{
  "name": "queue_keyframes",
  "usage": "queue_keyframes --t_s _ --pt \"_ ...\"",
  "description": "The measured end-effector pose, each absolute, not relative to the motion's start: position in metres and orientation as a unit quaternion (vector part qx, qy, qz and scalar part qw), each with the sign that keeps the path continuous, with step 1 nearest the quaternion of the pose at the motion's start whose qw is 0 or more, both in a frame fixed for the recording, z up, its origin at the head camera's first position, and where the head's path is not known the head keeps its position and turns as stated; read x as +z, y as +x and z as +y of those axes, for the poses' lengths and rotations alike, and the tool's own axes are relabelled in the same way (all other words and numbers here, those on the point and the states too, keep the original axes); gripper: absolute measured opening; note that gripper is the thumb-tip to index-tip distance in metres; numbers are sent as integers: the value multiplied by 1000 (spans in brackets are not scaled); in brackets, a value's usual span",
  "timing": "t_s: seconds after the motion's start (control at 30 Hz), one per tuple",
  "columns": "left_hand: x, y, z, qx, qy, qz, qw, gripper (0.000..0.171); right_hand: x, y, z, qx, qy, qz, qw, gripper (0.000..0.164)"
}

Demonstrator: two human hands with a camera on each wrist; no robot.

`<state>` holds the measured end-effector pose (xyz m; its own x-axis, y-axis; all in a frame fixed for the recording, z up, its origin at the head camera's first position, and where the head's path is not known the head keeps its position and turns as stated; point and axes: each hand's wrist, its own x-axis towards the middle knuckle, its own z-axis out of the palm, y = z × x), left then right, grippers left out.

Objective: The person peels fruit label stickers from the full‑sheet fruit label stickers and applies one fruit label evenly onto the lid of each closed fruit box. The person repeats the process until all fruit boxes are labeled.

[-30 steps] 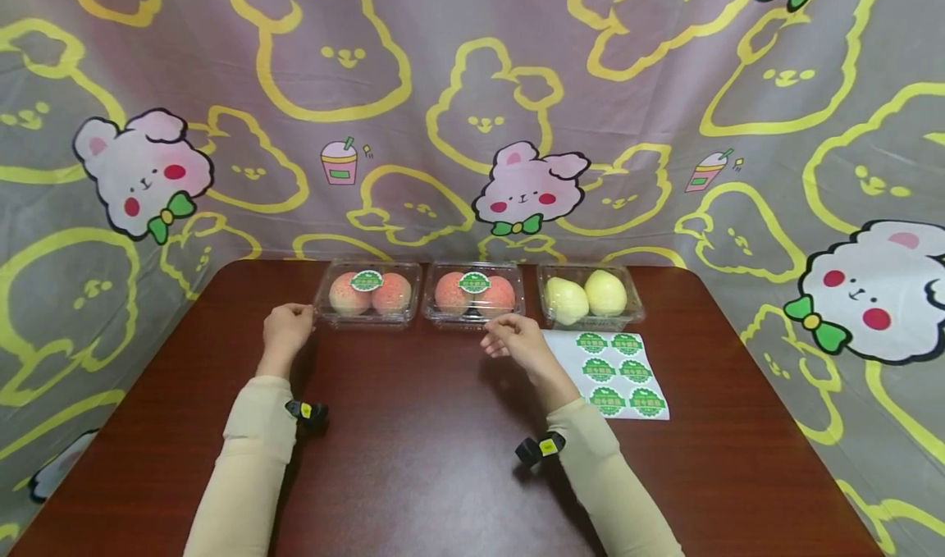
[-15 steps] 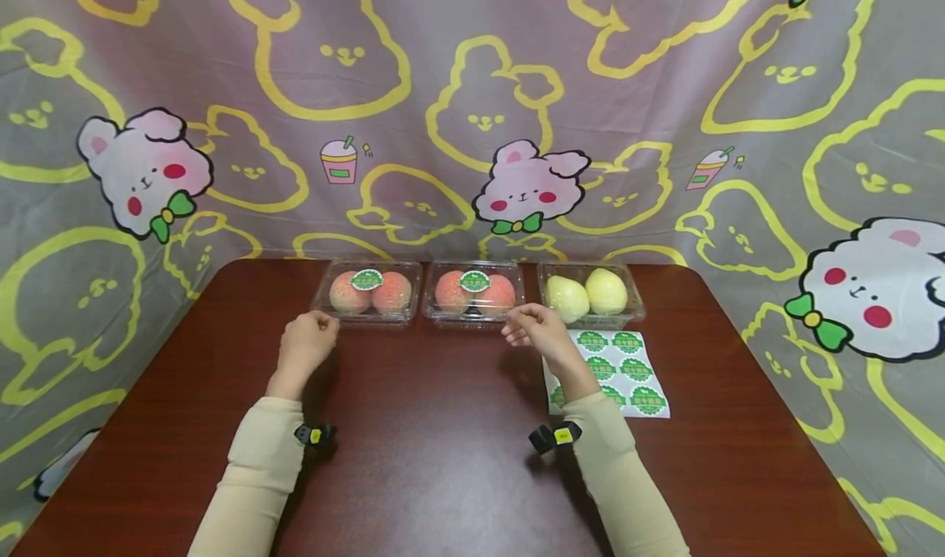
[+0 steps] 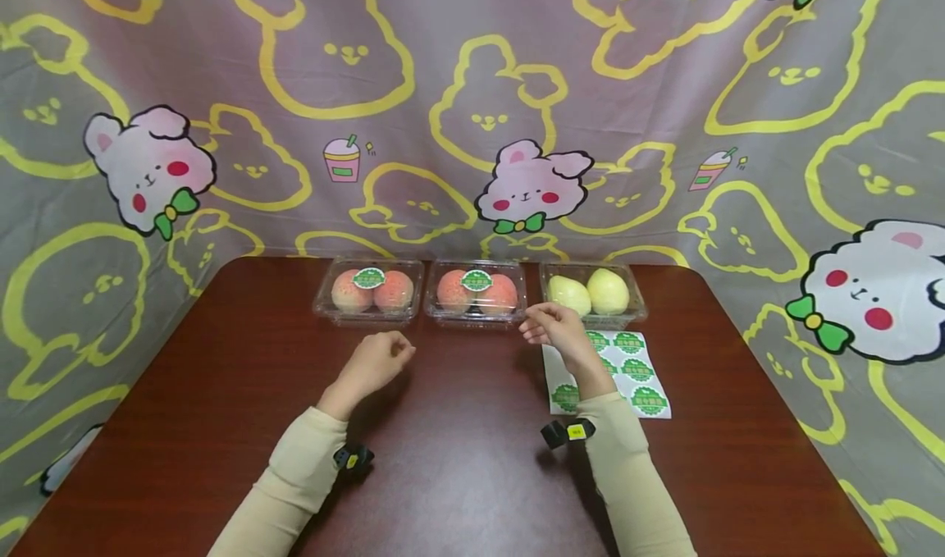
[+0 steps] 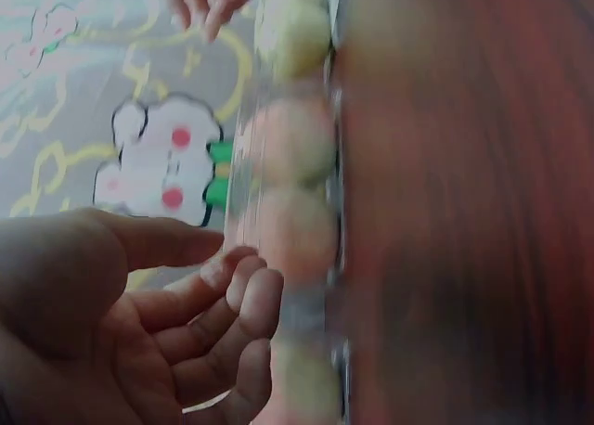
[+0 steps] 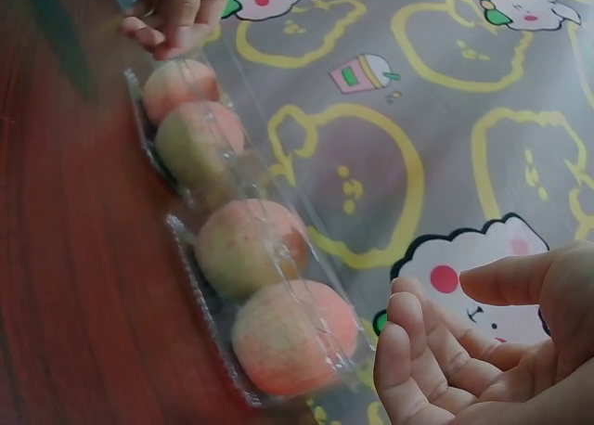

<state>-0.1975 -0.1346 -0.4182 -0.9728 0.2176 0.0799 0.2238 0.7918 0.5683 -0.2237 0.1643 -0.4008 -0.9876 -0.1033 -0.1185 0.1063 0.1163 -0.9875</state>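
My left hand (image 3: 375, 366) hovers over the table in front of the left and middle boxes, its fingers loosely curled around nothing. My right hand (image 3: 567, 342) hangs in front of the right box and overlaps the sticker sheet (image 3: 616, 409). In the right wrist view its thumb stands apart from the bent fingers (image 5: 394, 365), with nothing between them. The left clear plastic box (image 3: 367, 320) and the middle box (image 3: 476, 321) each hold two peaches (image 3: 454, 291) and bear a green round label (image 3: 476, 280). Two pale yellow pears (image 3: 609, 292) lie in the unlabelled right box (image 3: 627, 314).
The three boxes stand in a row along the far edge of the brown wooden table (image 3: 458, 458). Right behind it hangs a curtain (image 3: 413, 147) with cartoon prints. Green stickers (image 3: 650, 399) remain visible on the white sheet, partly covered by my right hand and sleeve.
My left hand has moved right and toward me, away from the left box's near corner. My right hand has drifted slightly right, from the middle box toward the right one.
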Motion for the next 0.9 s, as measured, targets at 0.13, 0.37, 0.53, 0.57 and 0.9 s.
queue_keyframes --t_s 0.13,0.37,0.53,0.57,0.9 --pt "-422 -194 -114 -305 -162 -938 -11 14 -399 -223 171 -671 6 737 76 38" --pt "-429 -191 -83 -305 -254 -917 -44 10 -393 -222 182 -666 -3 742 78 38" --pt "-435 -191 -61 -278 -316 -906 -39 8 -391 -222 190 -660 0 746 83 41" --pt "-436 -190 -56 -269 -328 -905 -33 7 -391 -222 191 -660 2 747 86 41" --pt "-431 -189 -17 -165 -426 -890 -10 9 -386 -220 208 -638 -9 762 106 43"
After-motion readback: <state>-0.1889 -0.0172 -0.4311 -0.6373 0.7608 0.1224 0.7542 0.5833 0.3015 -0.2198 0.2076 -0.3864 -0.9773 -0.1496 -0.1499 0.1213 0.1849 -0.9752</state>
